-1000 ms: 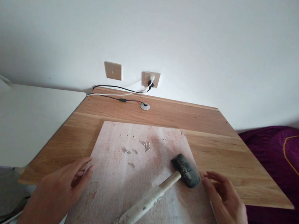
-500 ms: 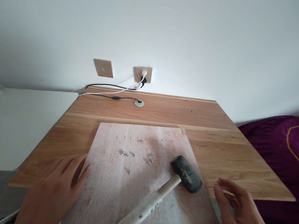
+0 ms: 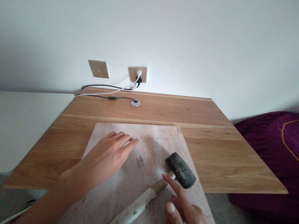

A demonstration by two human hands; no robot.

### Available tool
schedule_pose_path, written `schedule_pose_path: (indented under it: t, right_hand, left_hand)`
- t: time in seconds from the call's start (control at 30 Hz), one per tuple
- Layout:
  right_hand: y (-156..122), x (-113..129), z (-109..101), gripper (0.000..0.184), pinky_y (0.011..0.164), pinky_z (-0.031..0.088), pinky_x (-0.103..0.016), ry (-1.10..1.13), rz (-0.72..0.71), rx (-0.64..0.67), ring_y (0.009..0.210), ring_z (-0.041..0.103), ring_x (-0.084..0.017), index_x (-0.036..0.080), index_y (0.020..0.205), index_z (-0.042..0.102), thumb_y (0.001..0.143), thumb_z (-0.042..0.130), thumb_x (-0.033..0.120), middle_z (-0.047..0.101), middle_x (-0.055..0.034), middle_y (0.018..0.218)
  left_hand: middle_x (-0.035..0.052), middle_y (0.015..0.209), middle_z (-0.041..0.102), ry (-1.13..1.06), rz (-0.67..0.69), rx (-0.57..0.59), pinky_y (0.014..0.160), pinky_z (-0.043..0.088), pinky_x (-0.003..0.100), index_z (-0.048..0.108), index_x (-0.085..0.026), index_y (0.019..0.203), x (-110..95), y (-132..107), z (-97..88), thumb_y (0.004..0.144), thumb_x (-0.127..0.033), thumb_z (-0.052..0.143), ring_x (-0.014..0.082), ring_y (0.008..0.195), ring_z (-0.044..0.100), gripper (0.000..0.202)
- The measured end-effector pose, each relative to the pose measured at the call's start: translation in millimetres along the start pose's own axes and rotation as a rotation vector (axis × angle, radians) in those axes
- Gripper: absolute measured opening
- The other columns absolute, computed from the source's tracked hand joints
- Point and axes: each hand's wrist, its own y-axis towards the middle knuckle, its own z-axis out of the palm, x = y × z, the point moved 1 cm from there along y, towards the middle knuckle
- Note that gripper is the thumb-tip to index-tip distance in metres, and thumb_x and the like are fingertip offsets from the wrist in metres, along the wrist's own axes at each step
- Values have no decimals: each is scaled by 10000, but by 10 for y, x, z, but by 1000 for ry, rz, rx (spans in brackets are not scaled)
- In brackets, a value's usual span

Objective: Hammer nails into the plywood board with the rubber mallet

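Observation:
A whitish wooden board (image 3: 156,203) lies in front of me with a row of small holes near its far edge. My left hand (image 3: 111,148) reaches over it, thumb and index finger closing on a nail (image 3: 137,140) that is mostly covered by the fingertips. Several more silvery nails (image 3: 140,160) lie loose on the board, some partly hidden by that hand. A rubber mallet with a black head (image 3: 180,170) and worn pale handle rests diagonally on the board. Over the handle hovers my right hand (image 3: 187,210), holding nothing, index finger stretched out and thumb apart.
Beneath the board is a wooden tabletop (image 3: 225,157) with a cable grommet (image 3: 135,103) at the back. Black and white cables run to a wall socket (image 3: 137,74). A white panel (image 3: 19,127) stands at the left, purple fabric (image 3: 264,142) at the right.
My left hand has moved from the board's left edge inward to the nail near the holes. From beyond the right edge, my right hand has come in toward the mallet handle.

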Motion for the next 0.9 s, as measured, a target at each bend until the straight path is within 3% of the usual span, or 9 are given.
schedule_pose_path:
  t: [0.1,0.2,0.33,0.43,0.53,0.7,0.8,0.9]
  right_hand:
    - [142,-17,-31,569,586,584,-267,-201,-92,87,610,749,-218,249,1477,594,1046,449,591,755,-23,694]
    - [203,-31,54,521,612,591,-289,-363,-138,-28,712,790,-254,247,1313,688,1061,401,601,808,-72,856]
    - [201,7,118,474,541,525,-249,-325,-127,-70,595,739,-200,259,1066,715,1057,407,619,759,-23,723]
    - [168,-8,37,433,506,477,-228,-186,-39,-34,507,642,-153,258,939,696,1019,492,631,669,16,611]
    - [105,-85,-71,395,543,508,-234,83,99,-29,559,652,-161,261,1027,638,964,578,646,689,8,660]
    - [-11,-187,-200,530,585,580,-316,671,388,-100,636,709,-213,289,1134,536,820,762,652,746,-23,812]
    - [-33,-179,-234,466,427,471,-215,843,549,25,499,627,-136,251,1082,611,835,767,614,708,-14,773]
    - [-3,-87,-214,414,318,291,-131,969,618,110,359,401,-26,220,1046,662,872,740,588,597,42,677]
  left_hand:
    - [72,1056,710,53,65,72,931,512,389,665,-190,1136,-8,193,40,951,-50,560,234,1008,657,254]
    - [81,1068,713,115,119,130,942,509,397,663,-180,1129,-41,320,116,934,-38,588,248,1036,662,253]
    - [84,993,714,172,154,175,898,521,392,676,-162,1079,-54,407,182,930,-40,605,257,990,678,205]
    - [78,962,704,119,159,135,869,522,379,678,-160,1007,16,438,216,918,-29,604,243,942,682,174]
    - [64,938,702,-21,135,44,819,521,342,692,-165,982,153,508,276,908,-28,596,214,884,684,183]
    - [33,886,740,-542,-131,-211,738,517,273,737,-166,940,457,858,393,877,-61,609,147,768,682,177]
    - [44,853,757,-843,-264,-328,758,538,266,741,-147,927,575,1173,430,873,-113,654,146,781,694,108]
    - [57,883,771,-982,-288,-378,812,543,276,740,-141,915,533,1462,456,858,-121,686,149,823,702,81]
